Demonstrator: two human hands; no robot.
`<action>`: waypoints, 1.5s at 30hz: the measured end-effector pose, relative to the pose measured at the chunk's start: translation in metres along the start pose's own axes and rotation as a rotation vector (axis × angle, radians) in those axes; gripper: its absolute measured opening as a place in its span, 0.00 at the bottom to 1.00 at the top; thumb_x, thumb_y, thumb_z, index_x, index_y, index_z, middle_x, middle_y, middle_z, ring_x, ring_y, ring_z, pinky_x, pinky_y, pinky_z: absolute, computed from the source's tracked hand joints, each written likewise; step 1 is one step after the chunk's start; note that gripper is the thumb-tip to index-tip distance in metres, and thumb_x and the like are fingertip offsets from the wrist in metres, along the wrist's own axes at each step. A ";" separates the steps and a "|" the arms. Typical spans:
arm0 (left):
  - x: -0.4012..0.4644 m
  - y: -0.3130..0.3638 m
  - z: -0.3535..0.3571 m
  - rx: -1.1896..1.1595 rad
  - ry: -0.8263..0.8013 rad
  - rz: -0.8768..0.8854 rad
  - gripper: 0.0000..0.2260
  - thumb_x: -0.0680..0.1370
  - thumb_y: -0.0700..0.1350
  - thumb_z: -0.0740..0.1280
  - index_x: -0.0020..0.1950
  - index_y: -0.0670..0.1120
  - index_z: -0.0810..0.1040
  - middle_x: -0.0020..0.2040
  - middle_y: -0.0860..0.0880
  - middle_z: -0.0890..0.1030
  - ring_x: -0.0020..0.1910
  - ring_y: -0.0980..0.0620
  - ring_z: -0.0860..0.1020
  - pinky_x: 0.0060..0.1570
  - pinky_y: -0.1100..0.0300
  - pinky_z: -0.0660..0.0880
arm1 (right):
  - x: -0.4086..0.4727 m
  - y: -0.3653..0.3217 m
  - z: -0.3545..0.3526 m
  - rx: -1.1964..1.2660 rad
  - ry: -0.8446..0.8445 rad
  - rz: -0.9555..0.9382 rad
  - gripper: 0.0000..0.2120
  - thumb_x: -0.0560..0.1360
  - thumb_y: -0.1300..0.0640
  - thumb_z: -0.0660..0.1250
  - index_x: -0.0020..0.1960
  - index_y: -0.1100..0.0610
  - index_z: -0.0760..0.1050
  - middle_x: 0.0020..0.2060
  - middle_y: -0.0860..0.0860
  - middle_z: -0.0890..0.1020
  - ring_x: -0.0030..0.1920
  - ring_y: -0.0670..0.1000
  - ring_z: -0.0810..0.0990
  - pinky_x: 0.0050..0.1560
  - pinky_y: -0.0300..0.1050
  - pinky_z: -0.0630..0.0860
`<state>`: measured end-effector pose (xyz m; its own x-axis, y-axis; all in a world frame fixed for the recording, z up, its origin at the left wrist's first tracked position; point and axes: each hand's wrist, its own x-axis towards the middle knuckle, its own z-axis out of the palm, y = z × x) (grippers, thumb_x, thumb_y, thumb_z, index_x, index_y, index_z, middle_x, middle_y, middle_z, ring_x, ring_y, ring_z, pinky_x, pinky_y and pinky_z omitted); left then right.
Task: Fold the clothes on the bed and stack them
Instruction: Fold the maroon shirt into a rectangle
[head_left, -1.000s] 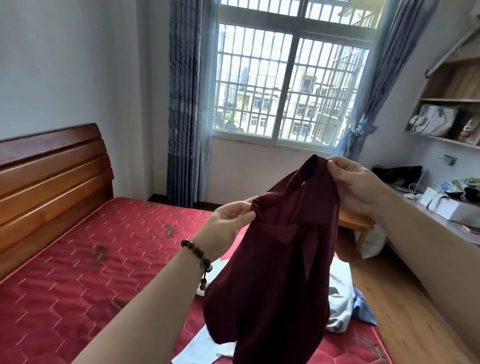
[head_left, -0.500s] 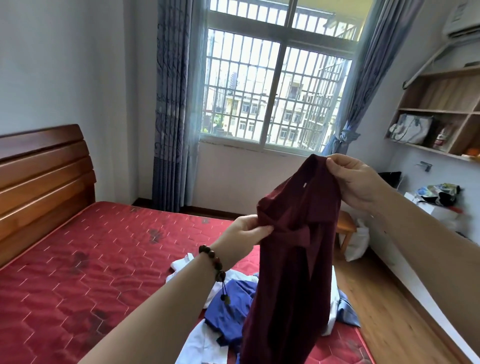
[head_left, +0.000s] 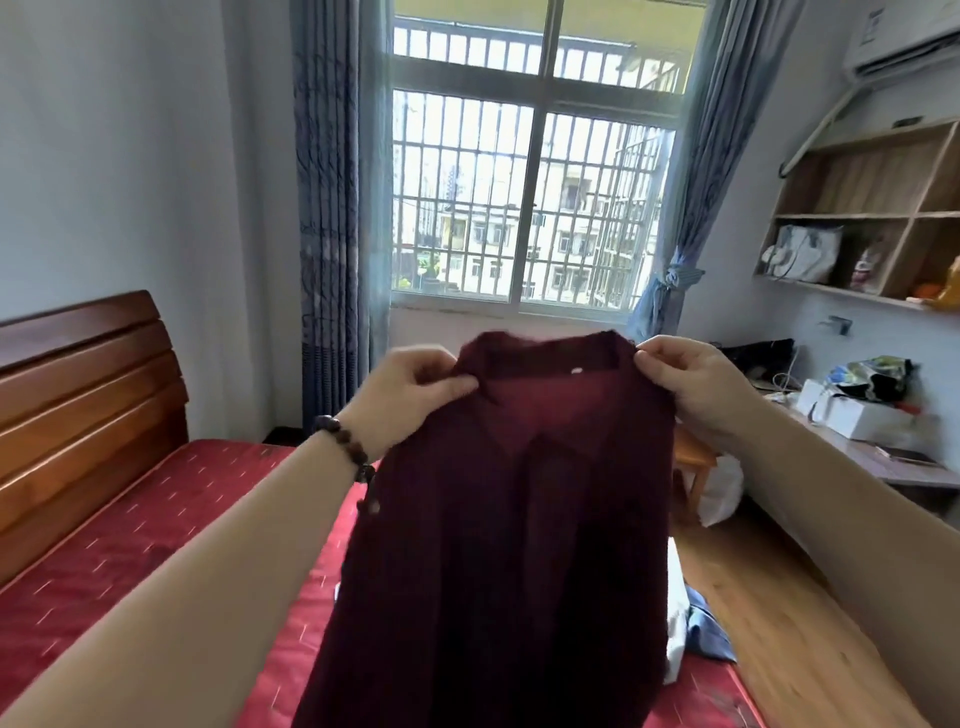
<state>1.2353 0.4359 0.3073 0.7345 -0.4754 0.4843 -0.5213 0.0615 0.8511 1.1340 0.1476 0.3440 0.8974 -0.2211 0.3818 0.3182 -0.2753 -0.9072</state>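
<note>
A bed (head_left: 156, 519) with a red quilted mattress and a wooden headboard (head_left: 88, 395) fills the lower left. Above it hangs a maroon garment (head_left: 509, 561), held up spread out in the air before the window (head_left: 530, 197). The left hand (head_left: 410, 389) pinches one shoulder, the right hand (head_left: 685, 379) pinches the other. White and blue clothes (head_left: 696, 623) lie on the mattress behind it. A bead bracelet (head_left: 348, 447) circles the left wrist.

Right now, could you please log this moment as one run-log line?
step: spreading maroon shirt | left hand: pinches shoulder | right hand: pinches shoulder | shirt: hanging above bed, unfolded
</note>
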 end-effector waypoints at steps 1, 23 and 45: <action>0.001 0.002 -0.003 -0.035 0.052 0.037 0.10 0.76 0.41 0.71 0.35 0.49 0.80 0.32 0.53 0.79 0.32 0.58 0.74 0.34 0.64 0.74 | -0.001 -0.002 0.003 -0.003 0.001 -0.019 0.06 0.77 0.60 0.66 0.42 0.58 0.79 0.32 0.49 0.81 0.31 0.45 0.78 0.34 0.36 0.76; -0.004 0.022 -0.053 0.136 -0.129 -0.125 0.07 0.75 0.44 0.71 0.41 0.42 0.81 0.35 0.48 0.81 0.33 0.55 0.77 0.35 0.62 0.76 | -0.002 -0.021 0.048 -0.401 -0.019 -0.106 0.09 0.81 0.56 0.62 0.46 0.59 0.75 0.34 0.52 0.80 0.32 0.48 0.75 0.34 0.40 0.73; -0.020 0.051 -0.029 0.304 -0.130 -0.005 0.13 0.68 0.59 0.75 0.46 0.54 0.82 0.28 0.56 0.68 0.28 0.58 0.68 0.32 0.67 0.68 | -0.022 -0.014 0.055 -0.055 -0.012 -0.064 0.15 0.76 0.45 0.67 0.36 0.54 0.78 0.31 0.51 0.79 0.32 0.47 0.77 0.34 0.39 0.74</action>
<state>1.2062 0.4744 0.3470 0.6860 -0.5844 0.4336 -0.6380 -0.1964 0.7446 1.1264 0.2084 0.3385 0.8795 -0.1907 0.4360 0.3578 -0.3392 -0.8700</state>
